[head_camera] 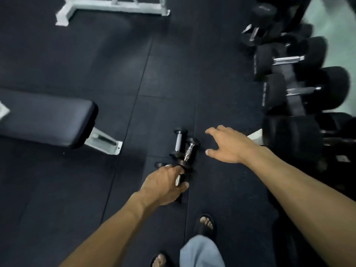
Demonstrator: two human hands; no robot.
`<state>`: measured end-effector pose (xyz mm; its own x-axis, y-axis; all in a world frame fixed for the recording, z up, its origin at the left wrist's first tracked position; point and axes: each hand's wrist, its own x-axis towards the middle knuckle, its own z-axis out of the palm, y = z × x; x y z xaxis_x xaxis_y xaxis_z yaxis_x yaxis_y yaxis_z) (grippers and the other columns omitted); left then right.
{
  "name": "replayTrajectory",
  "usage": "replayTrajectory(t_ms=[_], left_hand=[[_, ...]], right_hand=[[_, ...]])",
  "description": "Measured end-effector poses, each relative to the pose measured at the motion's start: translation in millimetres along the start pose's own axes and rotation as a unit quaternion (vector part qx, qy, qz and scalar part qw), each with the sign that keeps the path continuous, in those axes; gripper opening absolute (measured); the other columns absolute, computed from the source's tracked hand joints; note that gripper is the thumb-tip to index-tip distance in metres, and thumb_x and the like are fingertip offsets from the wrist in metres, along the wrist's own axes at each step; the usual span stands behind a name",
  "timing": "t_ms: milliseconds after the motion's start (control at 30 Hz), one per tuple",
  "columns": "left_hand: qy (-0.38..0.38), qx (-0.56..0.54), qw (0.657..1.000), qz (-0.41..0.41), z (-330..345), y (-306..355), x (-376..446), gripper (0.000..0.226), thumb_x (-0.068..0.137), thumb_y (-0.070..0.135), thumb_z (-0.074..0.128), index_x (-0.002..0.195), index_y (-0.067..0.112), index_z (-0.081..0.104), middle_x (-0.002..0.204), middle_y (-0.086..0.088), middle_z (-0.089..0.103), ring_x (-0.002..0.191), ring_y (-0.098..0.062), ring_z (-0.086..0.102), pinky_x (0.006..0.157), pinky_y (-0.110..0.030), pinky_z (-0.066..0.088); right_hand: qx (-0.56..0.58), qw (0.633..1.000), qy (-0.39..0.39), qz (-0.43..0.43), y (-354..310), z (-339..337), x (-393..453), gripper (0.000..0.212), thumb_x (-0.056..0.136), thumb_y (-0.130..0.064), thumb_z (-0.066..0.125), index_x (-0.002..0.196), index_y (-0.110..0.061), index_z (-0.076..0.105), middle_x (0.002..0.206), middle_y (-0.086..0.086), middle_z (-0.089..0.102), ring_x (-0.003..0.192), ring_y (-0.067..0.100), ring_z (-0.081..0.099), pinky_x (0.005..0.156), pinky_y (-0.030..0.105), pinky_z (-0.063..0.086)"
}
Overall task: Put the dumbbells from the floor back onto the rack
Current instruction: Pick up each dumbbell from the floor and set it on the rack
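Two small black dumbbells with chrome handles lie side by side on the dark rubber floor: one (178, 142) on the left, one (189, 150) just right of it. My left hand (165, 183) grips the chrome handle of a third small dumbbell (178, 179) right below them; its heads are mostly hidden by my fingers. My right hand (227, 144) hovers with fingers spread just right of the pair and holds nothing. The dumbbell rack (296, 105) stands along the right edge, loaded with several large black dumbbells.
A black padded bench (48, 116) on a white frame sits at the left. Another white frame (113, 6) stands at the top. My feet in sandals (206, 224) and a trouser leg are at the bottom. A pale wall runs behind the rack.
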<state>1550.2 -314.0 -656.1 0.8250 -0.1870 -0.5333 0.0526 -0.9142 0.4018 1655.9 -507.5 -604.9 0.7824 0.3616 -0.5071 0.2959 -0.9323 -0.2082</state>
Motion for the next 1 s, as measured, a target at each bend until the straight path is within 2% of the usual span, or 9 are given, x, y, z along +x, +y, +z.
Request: replayTrajectory(t_ms=[267, 400, 567, 667, 833, 933, 1000], left_hand=[[-0.033, -0.091, 0.989, -0.116, 106.4, -85.9, 79.2, 0.051, 0.091, 0.050, 0.053, 0.134, 0.023, 0.048, 0.129, -0.001, 0.056, 0.118, -0.022, 0.055, 0.094, -0.039, 0.047], [-0.046, -0.132, 0.981, -0.135, 178.2, -124.8, 114.8, 0.051, 0.091, 0.049, 0.053, 0.135, 0.024, 0.047, 0.129, -0.001, 0.055, 0.119, -0.021, 0.053, 0.096, -0.038, 0.046], [-0.056, -0.165, 0.973, -0.148, 262.4, -175.0, 177.8, 0.053, 0.089, 0.050, 0.056, 0.134, 0.022, 0.048, 0.127, -0.002, 0.053, 0.118, -0.021, 0.053, 0.095, -0.038, 0.046], [-0.057, -0.184, 0.970, -0.148, 310.8, -200.8, 215.7, 0.052, 0.087, 0.049, 0.058, 0.130, 0.022, 0.047, 0.119, -0.003, 0.051, 0.113, -0.023, 0.053, 0.093, -0.040, 0.047], [-0.071, -0.215, 0.963, -0.147, 365.5, -221.4, 252.9, 0.061, 0.088, 0.044, 0.060, 0.138, 0.021, 0.034, 0.122, -0.006, 0.046, 0.116, -0.025, 0.049, 0.096, -0.041, 0.044], [-0.073, -0.237, 0.956, -0.154, 388.6, -225.5, 269.8, 0.065, 0.086, 0.043, 0.063, 0.136, 0.019, 0.032, 0.123, -0.008, 0.050, 0.112, -0.027, 0.053, 0.093, -0.040, 0.045], [-0.078, -0.233, 0.957, -0.156, 398.5, -224.8, 280.3, 0.062, 0.086, 0.043, 0.064, 0.131, 0.016, 0.032, 0.120, -0.010, 0.056, 0.109, -0.030, 0.056, 0.089, -0.040, 0.046]], right_hand=[[0.004, 0.991, -0.121, -0.061, 0.3, 132.6, 140.7, 0.065, 0.089, -0.044, 0.063, 0.144, -0.022, 0.036, 0.124, 0.004, 0.050, 0.115, 0.027, 0.052, 0.092, 0.040, 0.046], [0.035, 0.985, -0.159, -0.062, 6.7, 216.2, 187.6, 0.075, 0.087, -0.043, 0.066, 0.149, -0.025, 0.028, 0.134, 0.002, 0.047, 0.122, 0.024, 0.051, 0.097, 0.038, 0.045], [0.071, 0.987, -0.136, -0.056, 19.3, 306.9, 246.0, 0.076, 0.085, -0.042, 0.070, 0.147, -0.026, 0.030, 0.141, 0.002, 0.045, 0.125, 0.023, 0.050, 0.102, 0.041, 0.045], [0.093, 0.987, -0.123, -0.049, 26.7, 354.9, 278.6, 0.077, 0.085, -0.039, 0.072, 0.148, -0.022, 0.032, 0.148, 0.003, 0.042, 0.134, 0.021, 0.045, 0.108, 0.040, 0.041], [0.107, 0.985, -0.130, -0.031, 30.3, 411.1, 308.4, 0.075, 0.086, -0.036, 0.071, 0.149, -0.021, 0.032, 0.149, 0.005, 0.042, 0.135, 0.021, 0.043, 0.108, 0.034, 0.039], [0.120, 0.985, -0.124, -0.013, 34.2, 437.5, 318.1, 0.070, 0.084, -0.036, 0.071, 0.145, -0.021, 0.038, 0.138, 0.002, 0.051, 0.127, 0.021, 0.050, 0.104, 0.036, 0.043], [0.123, 0.987, -0.105, -0.006, 36.6, 449.9, 321.6, 0.056, 0.085, -0.034, 0.070, 0.134, -0.020, 0.048, 0.122, 0.001, 0.061, 0.113, 0.022, 0.058, 0.097, 0.039, 0.048]])
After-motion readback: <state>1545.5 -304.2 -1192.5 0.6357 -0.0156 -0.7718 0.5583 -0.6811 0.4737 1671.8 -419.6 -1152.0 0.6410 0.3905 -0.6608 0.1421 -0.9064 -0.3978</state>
